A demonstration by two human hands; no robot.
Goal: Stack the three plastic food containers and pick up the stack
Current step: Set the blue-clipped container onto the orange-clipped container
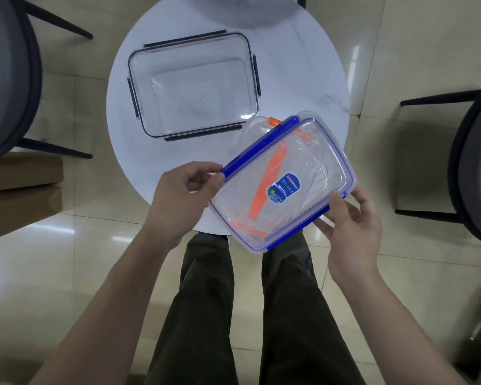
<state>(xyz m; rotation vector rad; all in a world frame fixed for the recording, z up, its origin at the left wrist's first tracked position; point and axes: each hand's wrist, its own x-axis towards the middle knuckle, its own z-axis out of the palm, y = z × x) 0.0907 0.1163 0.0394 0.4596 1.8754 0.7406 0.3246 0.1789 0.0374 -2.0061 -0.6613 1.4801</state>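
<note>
A large clear container with black clips [193, 84] lies flat on the round white table [139, 151]. Tilted over the table's near edge is a clear container with blue clips [297, 195], carrying a blue label. My left hand [184, 195] pinches its left blue clip. At its lower right edge, my right hand [350, 226] grips it with the thumb on top. Beneath it, an orange-clipped container [274, 122] shows through the clear plastic and pokes out at the far side; whether it rests on the table I cannot tell.
Dark-framed chairs stand at the left [17, 79] and the right [472, 162] of the table. Brown cardboard boxes [22, 190] lie on the tiled floor at the left. My legs are below the table's near edge.
</note>
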